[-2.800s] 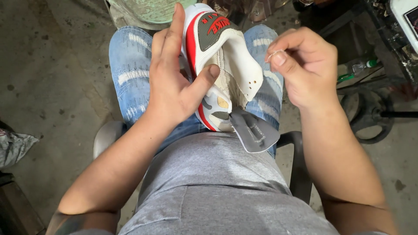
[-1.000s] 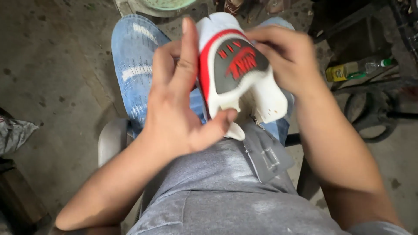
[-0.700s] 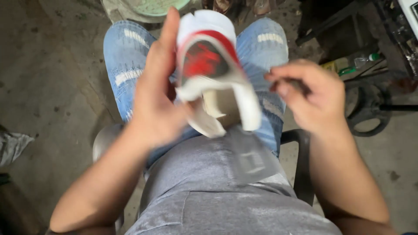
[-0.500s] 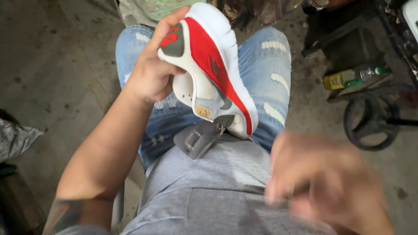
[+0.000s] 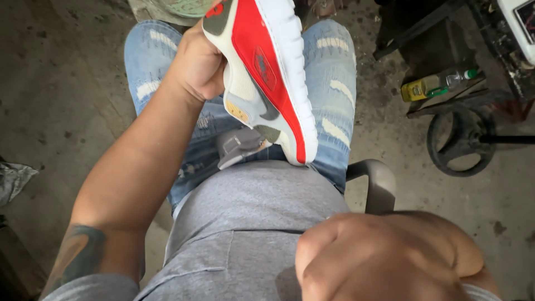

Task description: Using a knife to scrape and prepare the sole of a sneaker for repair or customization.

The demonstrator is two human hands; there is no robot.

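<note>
My left hand (image 5: 195, 67) grips a white, red and grey sneaker (image 5: 264, 72) by its heel end, holding it on its side over my lap with the toe pointing toward my belly. A grey tongue flap (image 5: 237, 146) hangs out beneath the shoe. My right hand (image 5: 384, 259) is a closed fist close to the camera at the lower right, apart from the shoe; I see nothing in it. I sit in ripped blue jeans (image 5: 334, 83) and a grey shirt (image 5: 245, 223).
The grey arm of my chair (image 5: 374, 181) is at my right. On the dirty concrete floor to the right are a black wheel (image 5: 460, 142), a dark metal frame (image 5: 446, 103) and a yellow-green bottle (image 5: 437, 83). Crumpled grey material (image 5: 14, 181) lies at the far left.
My left hand has turned the sneaker from sole-up onto its side. My right hand has let go of the shoe and pulled back toward my body, close to the camera.
</note>
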